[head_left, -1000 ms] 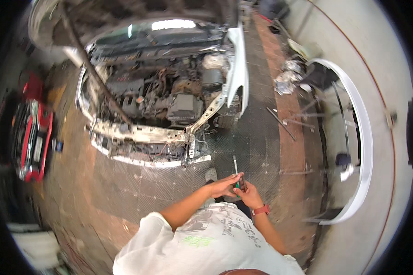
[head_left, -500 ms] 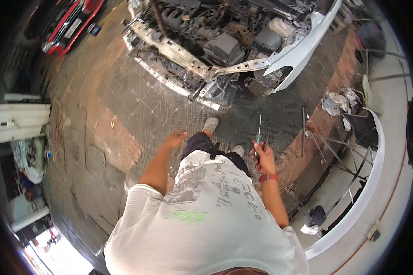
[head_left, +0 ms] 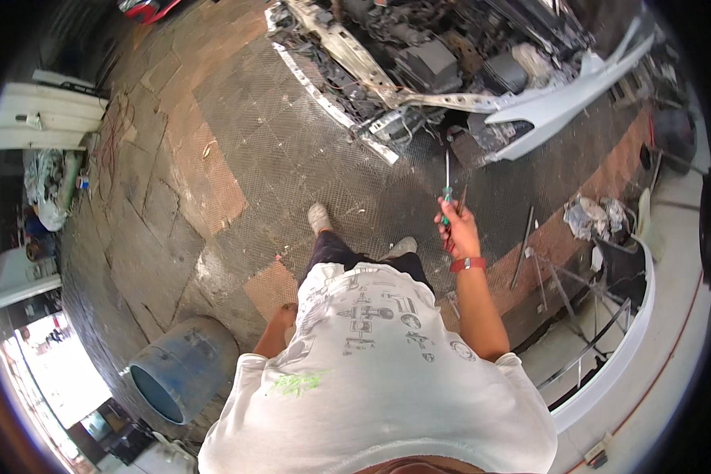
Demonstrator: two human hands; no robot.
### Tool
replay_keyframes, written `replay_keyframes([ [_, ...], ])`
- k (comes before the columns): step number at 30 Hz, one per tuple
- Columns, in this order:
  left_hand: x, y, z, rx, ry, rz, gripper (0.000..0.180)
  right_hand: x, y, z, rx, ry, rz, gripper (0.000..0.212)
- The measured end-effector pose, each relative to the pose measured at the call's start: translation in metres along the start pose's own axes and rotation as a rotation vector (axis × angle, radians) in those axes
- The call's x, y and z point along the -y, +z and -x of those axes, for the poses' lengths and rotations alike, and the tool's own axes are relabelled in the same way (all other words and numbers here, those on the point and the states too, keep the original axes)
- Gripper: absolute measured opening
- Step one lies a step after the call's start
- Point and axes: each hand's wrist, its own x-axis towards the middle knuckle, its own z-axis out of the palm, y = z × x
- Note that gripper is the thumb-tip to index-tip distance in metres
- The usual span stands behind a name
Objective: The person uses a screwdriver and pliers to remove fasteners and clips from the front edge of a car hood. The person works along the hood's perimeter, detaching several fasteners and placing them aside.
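Note:
My right hand (head_left: pixel 456 231), with a red band at the wrist, is raised in front of me and shut on a screwdriver (head_left: pixel 447 186) with a green handle and a long shaft that points up toward the car. A second thin tool lies in the same grip beside it. My left hand (head_left: pixel 283 317) hangs low at my side, mostly hidden behind my white printed shirt; I cannot tell if it holds anything. Ahead stands a white car (head_left: pixel 450 71) with its front stripped and the engine bay exposed.
A blue barrel (head_left: pixel 178 371) stands on the paving at my lower left. White body panels (head_left: pixel 616 355) and metal rods (head_left: pixel 523 245) lie at the right. A white panel (head_left: pixel 43 118) leans at the far left. A red object (head_left: pixel 146 8) sits at the top.
The view has swung down and left. My left hand let go of the tools and dropped to my side. My right hand keeps the screwdriver raised.

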Motion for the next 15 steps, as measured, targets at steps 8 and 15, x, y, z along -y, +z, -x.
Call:
replay_keyframes([
  [8,0.07,-0.036,-0.065,-0.178,0.035,0.136,0.05,-0.045,0.169,0.024,0.188,0.263,0.208,0.045],
  [15,0.063,-0.196,-0.07,-0.53,-0.129,0.722,0.063,-0.074,0.343,-0.051,0.363,0.168,0.424,0.037],
])
